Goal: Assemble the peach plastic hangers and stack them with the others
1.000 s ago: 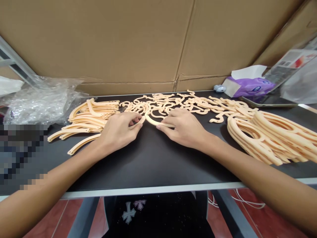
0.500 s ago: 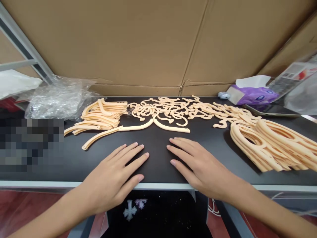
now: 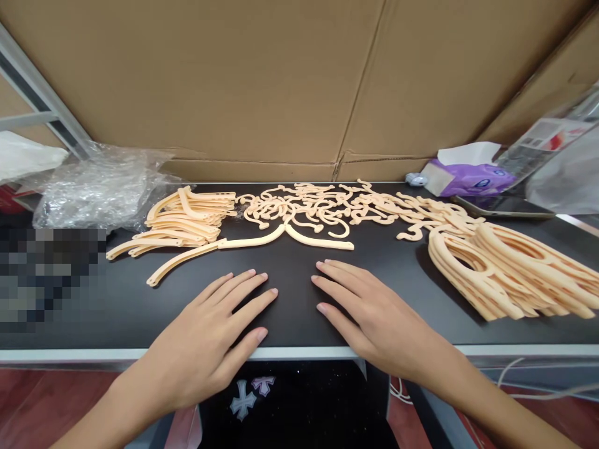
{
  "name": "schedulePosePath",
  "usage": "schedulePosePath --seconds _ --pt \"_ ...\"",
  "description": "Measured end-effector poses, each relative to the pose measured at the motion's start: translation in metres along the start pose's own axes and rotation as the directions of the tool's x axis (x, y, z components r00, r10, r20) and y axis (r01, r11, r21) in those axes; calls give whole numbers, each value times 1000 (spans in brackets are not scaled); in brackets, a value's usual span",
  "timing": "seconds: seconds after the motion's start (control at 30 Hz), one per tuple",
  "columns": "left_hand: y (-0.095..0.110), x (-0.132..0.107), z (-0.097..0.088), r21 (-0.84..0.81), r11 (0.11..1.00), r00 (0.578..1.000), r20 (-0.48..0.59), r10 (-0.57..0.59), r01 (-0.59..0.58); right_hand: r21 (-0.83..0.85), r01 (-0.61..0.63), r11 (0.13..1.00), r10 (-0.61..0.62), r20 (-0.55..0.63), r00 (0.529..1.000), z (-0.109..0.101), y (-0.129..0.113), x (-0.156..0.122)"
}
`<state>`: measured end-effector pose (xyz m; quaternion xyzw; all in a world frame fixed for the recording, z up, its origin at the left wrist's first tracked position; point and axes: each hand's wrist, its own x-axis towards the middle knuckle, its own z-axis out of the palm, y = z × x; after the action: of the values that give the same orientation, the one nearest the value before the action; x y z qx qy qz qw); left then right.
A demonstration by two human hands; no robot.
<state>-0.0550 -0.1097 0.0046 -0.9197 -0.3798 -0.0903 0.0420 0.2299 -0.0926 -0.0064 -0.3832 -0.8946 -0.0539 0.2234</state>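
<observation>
My left hand (image 3: 210, 340) lies flat and open on the black table (image 3: 116, 305), fingers stretched forward, holding nothing. My right hand (image 3: 374, 312) lies the same way beside it, palm down and open. Just beyond the fingertips lies a peach plastic hanger (image 3: 253, 240) in joined pieces, untouched. Behind it is a scatter of small peach hooks (image 3: 318, 209). A stack of curved hanger arms (image 3: 182, 218) sits at the left, and a bigger pile of hanger parts (image 3: 505, 265) at the right.
A cardboard wall (image 3: 281, 81) closes the back of the table. Crumpled clear plastic (image 3: 103, 187) lies at the back left. A purple tissue pack (image 3: 468, 171) and a dark tablet (image 3: 505, 206) lie at the back right. The table's front edge (image 3: 299, 353) runs under my palms.
Both hands let go of the hanger pieces near the hooks and drew back to the front edge, flattening open. The joined hanger stayed on the table.
</observation>
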Motion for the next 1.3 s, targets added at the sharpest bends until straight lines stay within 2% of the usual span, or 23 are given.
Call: schedulePosePath --seconds 0.27,0.47,0.57,0.67,0.8,0.9,1.0,1.07,1.13,1.23,1.3 --pt "-1 2 -1 16 1000 1000 10 4 -5 -1 5 1000 -5 6 1000 -2 -1 -1" --pt "-5 2 -5 -56 998 1000 6 4 -4 -13 4 1000 -4 -10 1000 -2 -1 -1" --pt "-9 10 -9 -98 995 1000 2 3 -3 -4 9 1000 -9 -7 1000 -2 -2 -1" --pt "-13 31 -11 -118 992 999 -10 36 -37 4 3 1000 -3 2 1000 -2 -2 -1" --pt "-14 80 -8 -69 986 984 -101 146 -154 8 -2 1000 2 -5 1000 -2 -1 -1" --pt "-13 117 0 26 985 978 -118 174 -173 16 7 1000 -7 -33 999 -2 -2 -1" --pt "-13 136 13 85 976 965 -151 214 -203 38 5 999 -1 -97 995 -3 0 -1" --pt "-15 138 22 54 973 956 -179 231 -225 32 -6 999 11 -164 986 -6 7 -1" --pt "-17 136 28 30 973 950 -215 228 -227 -42 -33 999 23 -215 976 -15 23 -3" --pt "-18 132 31 33 975 938 -267 221 -221 -272 -151 950 94 -210 973 -33 60 -6" --pt "-17 132 30 26 973 932 -284 226 -229 -433 -204 878 158 -140 977 -43 85 -9"
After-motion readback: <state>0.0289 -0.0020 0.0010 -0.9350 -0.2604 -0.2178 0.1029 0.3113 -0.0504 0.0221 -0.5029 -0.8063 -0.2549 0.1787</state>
